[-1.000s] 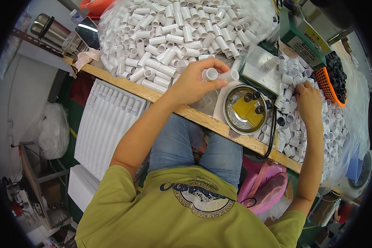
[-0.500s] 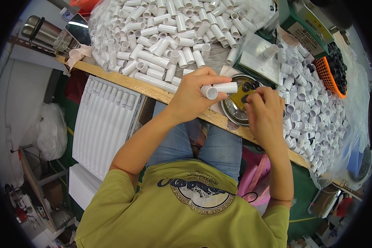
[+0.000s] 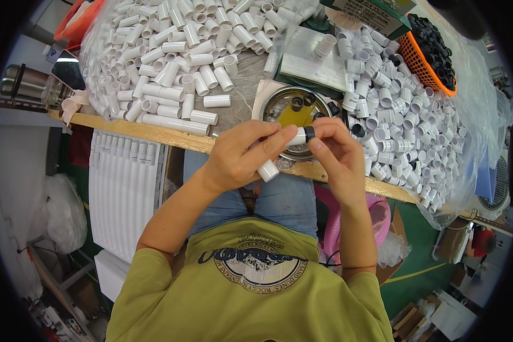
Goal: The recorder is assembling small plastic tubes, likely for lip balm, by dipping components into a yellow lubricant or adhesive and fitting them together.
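Observation:
My left hand point(image 3: 239, 153) is closed around two short white plastic tubes. One white tube point(image 3: 268, 170) pokes out below its fingers; the other white tube point(image 3: 296, 137) points right, toward my right hand. A black ring point(image 3: 309, 134) sits at that second tube's right end. The fingers of my right hand point(image 3: 341, 157) pinch this ring from the right. Just behind both hands is a round metal dish point(image 3: 266, 109) with yellowish liquid in it. Inside the dish lie more black rings point(image 3: 297, 104). How deep the held ring sits in the tube cannot be made out.
Loose white tubes point(image 3: 168, 74) are heaped at the back left. Shorter white fittings point(image 3: 404, 131) cover the right side, beside an orange basket point(image 3: 419, 62) of black rings. A clear-topped box point(image 3: 313, 57) stands behind the dish. White trays point(image 3: 119, 194) lean below the wooden table edge point(image 3: 137, 130).
My right hand has come out of the dish with a black ring, now against a tube's end. Both hands have moved together in front of the dish. The view has shifted right.

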Motion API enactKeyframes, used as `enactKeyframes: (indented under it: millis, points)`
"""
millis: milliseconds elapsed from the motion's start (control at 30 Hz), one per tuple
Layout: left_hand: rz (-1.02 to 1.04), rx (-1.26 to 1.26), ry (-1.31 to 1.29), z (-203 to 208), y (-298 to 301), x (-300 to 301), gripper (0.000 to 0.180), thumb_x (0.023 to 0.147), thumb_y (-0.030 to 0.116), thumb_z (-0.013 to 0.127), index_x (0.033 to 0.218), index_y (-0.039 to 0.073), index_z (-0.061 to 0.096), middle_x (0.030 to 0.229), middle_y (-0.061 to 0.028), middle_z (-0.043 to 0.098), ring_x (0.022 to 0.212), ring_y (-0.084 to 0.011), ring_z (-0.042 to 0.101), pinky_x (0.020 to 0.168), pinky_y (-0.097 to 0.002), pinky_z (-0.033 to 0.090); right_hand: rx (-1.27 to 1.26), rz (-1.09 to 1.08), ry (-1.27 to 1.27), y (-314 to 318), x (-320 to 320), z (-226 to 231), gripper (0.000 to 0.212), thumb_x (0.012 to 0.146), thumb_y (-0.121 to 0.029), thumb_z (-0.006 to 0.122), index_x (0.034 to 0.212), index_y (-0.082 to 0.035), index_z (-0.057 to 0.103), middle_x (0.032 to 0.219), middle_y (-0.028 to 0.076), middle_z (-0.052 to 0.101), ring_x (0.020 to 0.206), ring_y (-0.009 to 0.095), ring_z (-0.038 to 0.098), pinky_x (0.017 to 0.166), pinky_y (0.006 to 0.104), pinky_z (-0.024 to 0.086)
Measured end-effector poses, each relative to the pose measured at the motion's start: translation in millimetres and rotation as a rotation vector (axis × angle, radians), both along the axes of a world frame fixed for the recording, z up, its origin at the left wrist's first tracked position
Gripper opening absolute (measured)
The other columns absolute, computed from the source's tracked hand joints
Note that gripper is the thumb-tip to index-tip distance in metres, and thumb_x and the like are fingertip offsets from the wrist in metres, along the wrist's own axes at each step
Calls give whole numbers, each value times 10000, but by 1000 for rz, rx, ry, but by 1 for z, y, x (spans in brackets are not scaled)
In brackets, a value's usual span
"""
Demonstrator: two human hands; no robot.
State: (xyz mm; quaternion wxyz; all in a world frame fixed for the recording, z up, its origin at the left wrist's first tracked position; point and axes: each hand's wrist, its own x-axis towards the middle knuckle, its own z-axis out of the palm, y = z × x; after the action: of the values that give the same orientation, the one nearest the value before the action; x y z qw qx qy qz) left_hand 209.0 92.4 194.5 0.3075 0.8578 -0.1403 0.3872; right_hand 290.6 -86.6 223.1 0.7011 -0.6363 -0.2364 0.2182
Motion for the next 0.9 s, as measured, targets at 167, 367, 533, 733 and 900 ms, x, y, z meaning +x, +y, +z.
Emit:
enactKeyframes:
  millis: [167,367,533,733,900]
  points:
    - [-72,-359,252,8,-1,4,371,692,41,766,1053,50,680,852,-96,637,667,-171,596,574,-258,471,-586,-146,-563,-56,7,41,229,771,6,666,985,-31,593,869,63,558,714,135,534,645,253,439]
    - [-179,-619,416,10,-10,9,318,727,51,753,1036,34,678,831,-104,654,661,-149,595,579,-253,454,-1004,-158,-659,-77,6,30,214,761,-25,674,953,-46,580,798,100,533,660,246,530,605,340,441]
    - [-261,-672,476,7,-18,13,337,732,8,736,1062,32,674,919,-76,655,731,-106,572,616,-228,441,-739,-229,-977,-82,10,22,212,750,-18,677,933,-24,570,892,102,600,680,260,591,636,348,470]
    - [-307,-687,502,27,-22,16,319,733,51,747,1044,36,682,818,-60,622,705,-121,574,592,-255,445,-722,-56,-792,-41,0,33,448,696,-22,709,1095,-38,506,868,114,619,708,283,608,634,342,491]
    - [-183,25,274,45,-26,19,142,717,60,627,849,8,625,804,-87,527,703,-270,580,624,-340,486,-718,33,-1066,-14,13,40,507,671,-7,701,1123,-34,474,836,128,594,687,279,603,600,355,483]
